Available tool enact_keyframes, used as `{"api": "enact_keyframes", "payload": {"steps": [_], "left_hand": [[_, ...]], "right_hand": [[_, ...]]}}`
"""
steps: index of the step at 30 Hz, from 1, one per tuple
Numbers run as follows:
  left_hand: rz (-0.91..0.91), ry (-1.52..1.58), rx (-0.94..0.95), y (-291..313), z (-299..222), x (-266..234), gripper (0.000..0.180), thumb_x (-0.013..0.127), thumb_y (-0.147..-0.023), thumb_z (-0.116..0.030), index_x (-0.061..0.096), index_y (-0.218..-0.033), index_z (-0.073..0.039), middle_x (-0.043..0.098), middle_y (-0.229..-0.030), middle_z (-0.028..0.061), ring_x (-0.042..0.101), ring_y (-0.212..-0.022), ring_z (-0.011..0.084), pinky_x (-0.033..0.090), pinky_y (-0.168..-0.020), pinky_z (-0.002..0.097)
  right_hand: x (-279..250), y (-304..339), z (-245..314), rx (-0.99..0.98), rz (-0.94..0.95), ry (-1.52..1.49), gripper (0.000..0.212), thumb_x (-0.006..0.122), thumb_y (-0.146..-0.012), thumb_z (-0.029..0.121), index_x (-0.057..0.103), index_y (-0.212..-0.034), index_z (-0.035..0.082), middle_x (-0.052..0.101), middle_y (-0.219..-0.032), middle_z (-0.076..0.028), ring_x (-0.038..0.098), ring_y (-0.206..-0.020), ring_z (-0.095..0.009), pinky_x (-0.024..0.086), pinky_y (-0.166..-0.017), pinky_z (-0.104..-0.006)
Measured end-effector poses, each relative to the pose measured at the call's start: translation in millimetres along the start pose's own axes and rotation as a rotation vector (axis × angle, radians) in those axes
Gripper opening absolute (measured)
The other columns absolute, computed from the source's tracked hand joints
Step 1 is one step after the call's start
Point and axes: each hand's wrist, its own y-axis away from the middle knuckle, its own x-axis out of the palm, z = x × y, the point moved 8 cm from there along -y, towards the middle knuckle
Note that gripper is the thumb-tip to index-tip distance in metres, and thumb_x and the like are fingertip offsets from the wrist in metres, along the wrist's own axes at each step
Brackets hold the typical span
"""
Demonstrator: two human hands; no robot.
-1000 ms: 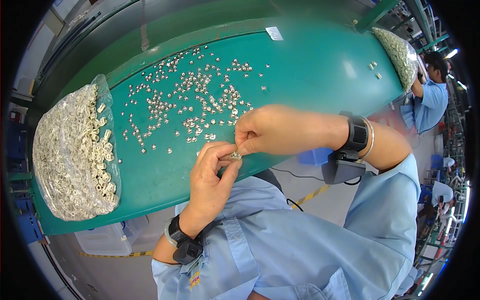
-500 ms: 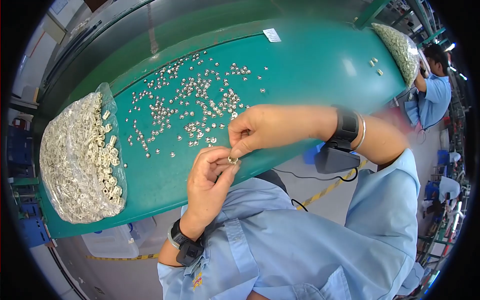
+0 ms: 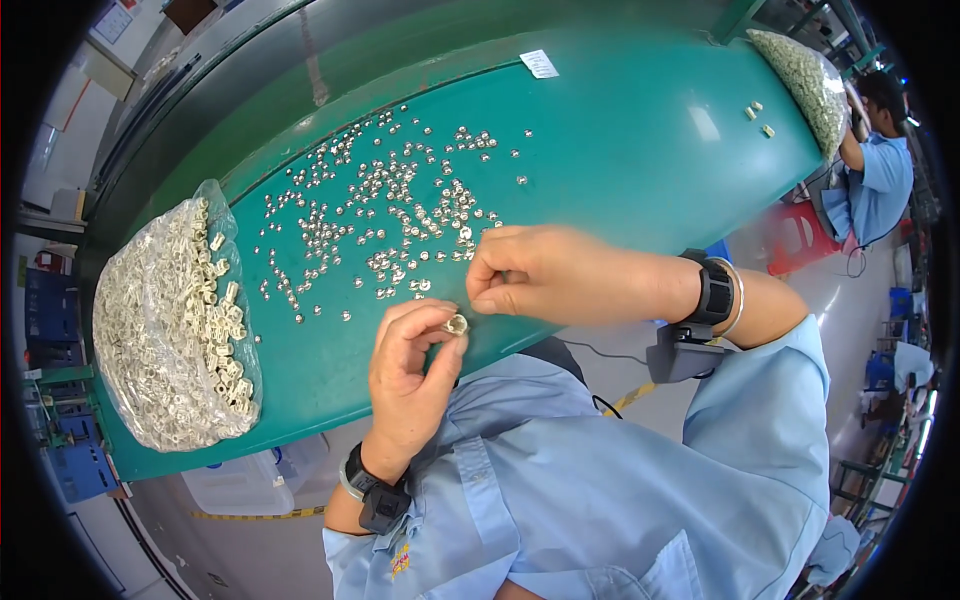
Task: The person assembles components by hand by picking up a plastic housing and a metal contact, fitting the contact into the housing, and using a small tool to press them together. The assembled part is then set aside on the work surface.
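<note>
Flat green tabletop (image 3: 620,140) open rightward; small silver metal pieces (image 3: 465,234) ahead. Near edge: left hand (image 3: 412,362) pinches hollow cream part (image 3: 456,325); right hand (image 3: 525,270) grip unclear.

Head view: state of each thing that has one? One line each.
Left hand: grip closed on small part
Small part: pinched at fingertips, opening visible
Right hand: fingers curled, apart from small part; can't tell if holding anything
Left bag: open, bulging with cream pieces
Right bag: bulging; closure unclear
Metal pieces: scattered loose
Paper slip: lying flat
</note>
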Motion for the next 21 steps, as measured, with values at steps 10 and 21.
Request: {"api": "enact_keyframes", "payload": {"steps": [10, 21], "left_hand": [[0.447, -1.064, 0.486, -25.9, -61.6, 55.1, 0.036, 0.060, -0.074, 0.008, 0.059, -0.110, 0.002, 0.055, -0.107, 0.0146, 0.059, -0.090, 0.0290, 0.050, -0.074, 0.0363], [0.455, -1.037, 0.187, -39.0, -43.8, 45.3, 0.029, 0.063, -0.078, 0.009, 0.060, -0.106, 0.002, 0.058, -0.103, 0.0139, 0.061, -0.086, 0.0236, 0.051, -0.073, 0.0327]], "right_hand": [[-36.4, 39.6, -34.0, -0.027, -0.327, 0.055, 0.012, 0.060, -0.093, 0.014, 0.064, -0.098, 0.004, 0.058, -0.093, -0.006, 0.059, -0.088, -0.018, 0.049, -0.077, -0.0306], [-30.0, 56.9, -56.3, -0.039, -0.360, 0.301, 0.011, 0.062, -0.090, 0.013, 0.065, -0.098, 0.006, 0.060, -0.093, -0.008, 0.061, -0.088, -0.027, 0.050, -0.075, -0.0353]]}}
